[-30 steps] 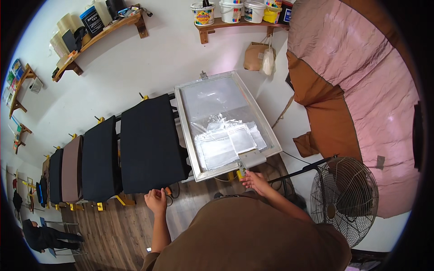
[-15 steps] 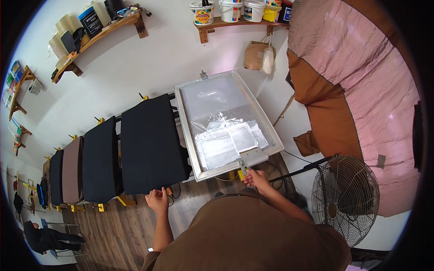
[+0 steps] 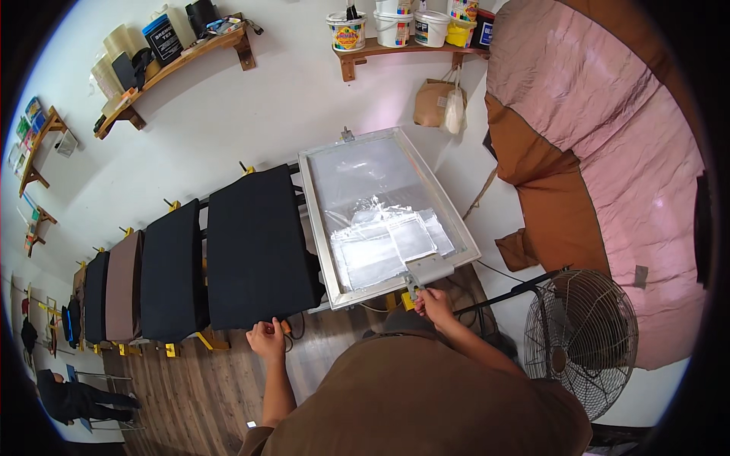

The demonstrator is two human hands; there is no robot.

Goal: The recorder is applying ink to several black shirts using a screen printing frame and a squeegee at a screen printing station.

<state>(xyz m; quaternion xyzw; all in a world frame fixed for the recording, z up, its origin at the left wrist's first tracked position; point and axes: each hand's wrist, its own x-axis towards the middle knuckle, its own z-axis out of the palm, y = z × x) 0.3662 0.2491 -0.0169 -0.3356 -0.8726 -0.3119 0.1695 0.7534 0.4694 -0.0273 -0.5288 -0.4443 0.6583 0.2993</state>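
My left hand (image 3: 267,338) is closed, its fingertips pinched at the near edge of a black cloth (image 3: 255,243) that lies stretched over a flat board. My right hand (image 3: 434,307) is closed around a metal clamp (image 3: 413,283) at the near end of a screen-printing frame (image 3: 366,298). The frame lies flat beside the black cloth, on its right. Shiny clear tape covers the lower part of its mesh (image 3: 351,176). A wide grey squeegee-like bar (image 3: 430,269) rests over the near rim by the clamp.
More cloth-covered boards, one black (image 3: 173,273) and one brown (image 3: 124,289), run off leftward. A fan (image 3: 582,346) stands at the right, near a pink and brown sheet (image 3: 601,152). Paint buckets (image 3: 393,30) fill a wall shelf. A person (image 3: 84,399) stands at the far left.
The whole view has shifted slightly, so the boards and shelves sit a little lower. Both hands keep their places at the cloth edge and the clamp.
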